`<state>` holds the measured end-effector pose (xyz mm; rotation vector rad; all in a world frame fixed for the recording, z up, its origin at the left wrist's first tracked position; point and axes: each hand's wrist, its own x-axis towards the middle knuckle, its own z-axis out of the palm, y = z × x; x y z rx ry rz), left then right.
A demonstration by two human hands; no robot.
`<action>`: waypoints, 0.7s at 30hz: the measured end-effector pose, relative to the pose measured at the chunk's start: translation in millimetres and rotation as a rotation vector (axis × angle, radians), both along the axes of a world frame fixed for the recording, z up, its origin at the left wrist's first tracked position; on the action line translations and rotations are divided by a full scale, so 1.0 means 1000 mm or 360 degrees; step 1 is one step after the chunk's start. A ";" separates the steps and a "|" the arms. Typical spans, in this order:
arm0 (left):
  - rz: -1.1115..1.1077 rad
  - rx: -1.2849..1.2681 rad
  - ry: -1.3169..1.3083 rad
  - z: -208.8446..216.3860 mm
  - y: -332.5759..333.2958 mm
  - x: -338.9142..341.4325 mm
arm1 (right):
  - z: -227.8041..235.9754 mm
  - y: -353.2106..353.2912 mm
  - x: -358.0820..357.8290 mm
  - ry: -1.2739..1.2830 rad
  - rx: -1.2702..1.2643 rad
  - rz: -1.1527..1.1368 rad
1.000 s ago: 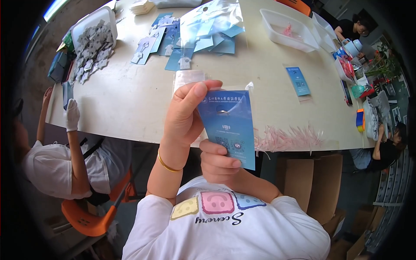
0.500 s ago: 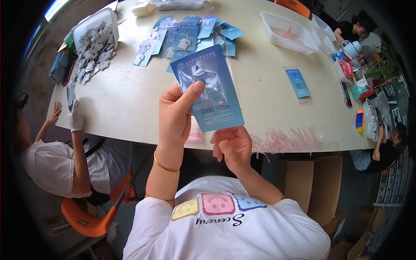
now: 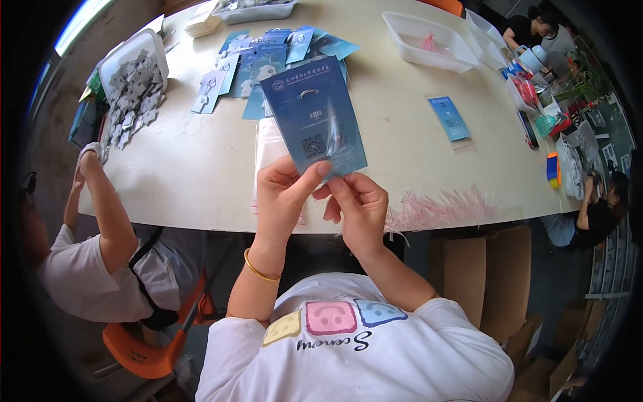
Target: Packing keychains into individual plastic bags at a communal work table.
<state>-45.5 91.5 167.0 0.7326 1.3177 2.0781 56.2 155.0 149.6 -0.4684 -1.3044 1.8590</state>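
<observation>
Pinching the lower edge of a blue card between thumb and fingers of the left hand, thumb flat on the printed front. Drawn in beside it with the right hand, thumb and forefinger at the card's bottom edge, other fingers curled; cannot tell whether gripping or merely touching. Held up above the near side of the table, top leaning leftward, glossy with clear film, a small ring at its upper middle. Lying just behind the left hand, pink-edged clear bags; to the right, along the near table edge, a heap of pink-and-white strips. Farther out — another blue card in a clear sleeve, a pile of blue cards with white shirt-shaped pieces, and at left, grey-white pieces spilling from a white tub.
</observation>
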 end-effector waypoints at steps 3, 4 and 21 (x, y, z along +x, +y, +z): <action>0.0129 -0.0061 0.0070 -0.005 0.000 -0.010 | -0.006 0.015 0.009 -0.0232 0.0131 0.0251; 0.0221 -0.0118 0.0082 -0.006 -0.001 -0.013 | -0.005 0.018 0.006 -0.0238 0.0134 0.0209; 0.0732 -0.1704 0.1573 -0.066 -0.057 -0.082 | -0.034 0.314 0.093 -0.1878 0.0580 -0.0423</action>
